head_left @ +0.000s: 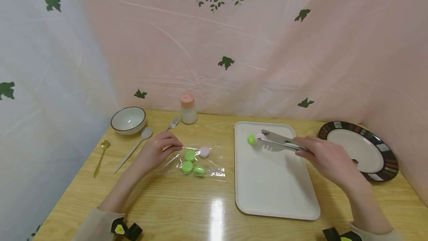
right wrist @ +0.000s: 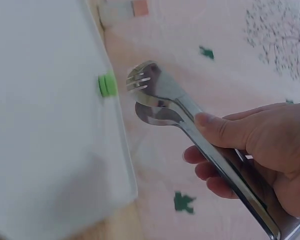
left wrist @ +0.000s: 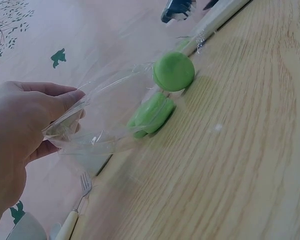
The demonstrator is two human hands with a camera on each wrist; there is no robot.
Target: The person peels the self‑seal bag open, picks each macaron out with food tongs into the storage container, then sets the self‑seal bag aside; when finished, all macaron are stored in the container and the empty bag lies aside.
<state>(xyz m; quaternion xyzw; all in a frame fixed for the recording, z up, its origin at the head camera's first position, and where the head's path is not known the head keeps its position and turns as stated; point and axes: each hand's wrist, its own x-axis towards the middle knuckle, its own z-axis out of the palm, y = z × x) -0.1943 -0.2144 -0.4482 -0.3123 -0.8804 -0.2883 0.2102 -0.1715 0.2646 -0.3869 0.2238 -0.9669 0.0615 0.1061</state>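
Gold spoon [head_left: 99, 163]: far left on your wooden table [head_left: 187, 211]; its head points between 12 and 1 o'clock.
White bowl [head_left: 128, 132]: at 1 o'clock from the gold spoon.
Long spoon [head_left: 146, 133]: its head sits at 4 o'clock from the bowl; its handle runs toward 7.
Left hand [head_left: 154, 153]: your fingers are bent in, pinching the edge of a clear bag [head_left: 215, 163].
Fork [head_left: 174, 122]: beyond that hand, at 1 o'clock; partly hidden by it.
Bagged macarons [head_left: 187, 167]: three green and one pale pink; the greens lie between 6 and 9 o'clock from the pink.
Jar [head_left: 189, 114]: pink-capped; at 12 o'clock from the bag.
White tray [head_left: 271, 189]: at 3 o'clock from the bag; a green macaron [head_left: 251, 140] rests near its 11 o'clock corner, with a pale pink macaron [head_left: 259, 136] just beside it.
Tongs [right wrist: 187, 106]: tips slightly apart, at the pink macaron; you cannot tell whether they grip it.
Right hand [head_left: 329, 157]: your fingers curl round the tongs.
Plate [head_left: 390, 161]: dark-rimmed; at 3 o'clock from your right hand.
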